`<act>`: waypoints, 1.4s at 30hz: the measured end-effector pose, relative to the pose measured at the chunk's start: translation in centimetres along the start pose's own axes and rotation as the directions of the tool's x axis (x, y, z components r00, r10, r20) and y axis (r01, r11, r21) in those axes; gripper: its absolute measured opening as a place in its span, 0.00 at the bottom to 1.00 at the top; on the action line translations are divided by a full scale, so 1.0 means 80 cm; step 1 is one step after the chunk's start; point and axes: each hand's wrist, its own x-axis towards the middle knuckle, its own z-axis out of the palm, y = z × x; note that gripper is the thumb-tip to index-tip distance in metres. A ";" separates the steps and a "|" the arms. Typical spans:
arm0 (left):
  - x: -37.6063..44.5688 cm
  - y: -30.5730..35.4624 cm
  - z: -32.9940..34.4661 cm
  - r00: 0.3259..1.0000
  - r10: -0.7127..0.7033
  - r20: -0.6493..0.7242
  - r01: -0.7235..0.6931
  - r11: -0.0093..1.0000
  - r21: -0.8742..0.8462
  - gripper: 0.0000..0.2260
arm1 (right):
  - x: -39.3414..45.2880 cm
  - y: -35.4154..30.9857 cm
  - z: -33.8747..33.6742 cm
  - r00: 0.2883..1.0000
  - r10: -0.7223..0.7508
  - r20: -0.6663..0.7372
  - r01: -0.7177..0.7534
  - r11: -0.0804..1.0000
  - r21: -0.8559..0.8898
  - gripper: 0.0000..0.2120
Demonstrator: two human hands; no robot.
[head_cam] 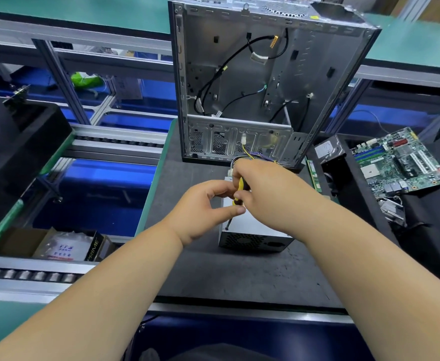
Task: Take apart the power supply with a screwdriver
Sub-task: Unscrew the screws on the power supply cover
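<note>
A grey metal power supply (252,237) lies on the dark mat (213,272), its vented fan face toward me and its coloured wires (252,156) running from the far end. My right hand (268,194) grips the yellow-and-black screwdriver (240,187) above the box. The shaft points down to the tip (227,228) at the near left top corner. My left hand (208,209) is beside the handle, fingers curled, thumb and fingertips around the lower handle. Most of the handle is hidden by both hands.
An open, stripped computer case (260,82) stands upright just behind the power supply. A motherboard (398,162) and a hard drive (328,151) lie in black trays at the right. Roller conveyor rails (31,276) and a cardboard box (57,244) are at the left.
</note>
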 end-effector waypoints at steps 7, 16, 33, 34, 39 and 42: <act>0.002 0.004 -0.006 0.998 -0.054 0.020 0.053 0.998 0.022 0.05 | 0.001 0.002 -0.008 0.984 -0.153 0.093 0.157 0.987 -0.034 0.09; 0.002 0.010 0.003 0.998 0.044 -0.034 -0.039 0.990 0.138 0.13 | -0.007 0.001 0.001 0.993 0.003 -0.121 -0.010 0.998 -0.059 0.18; -0.025 -0.054 -0.003 0.996 0.040 0.083 -0.076 0.865 0.495 0.09 | -0.004 0.007 0.014 0.990 0.059 -0.125 -0.026 0.968 0.251 0.04; -0.027 -0.055 -0.001 0.997 0.050 0.058 -0.072 0.872 0.485 0.08 | -0.005 0.008 0.018 0.986 0.069 -0.150 -0.022 0.955 0.295 0.04; -0.030 -0.060 0.002 1.000 0.017 -0.020 -0.009 0.932 0.363 0.07 | -0.005 0.010 0.037 0.964 0.046 -0.261 0.035 0.954 0.299 0.11; -0.029 -0.060 0.002 0.999 -0.020 -0.031 0.029 0.951 0.307 0.07 | -0.001 0.007 0.043 0.948 0.079 -0.307 0.036 0.935 0.352 0.09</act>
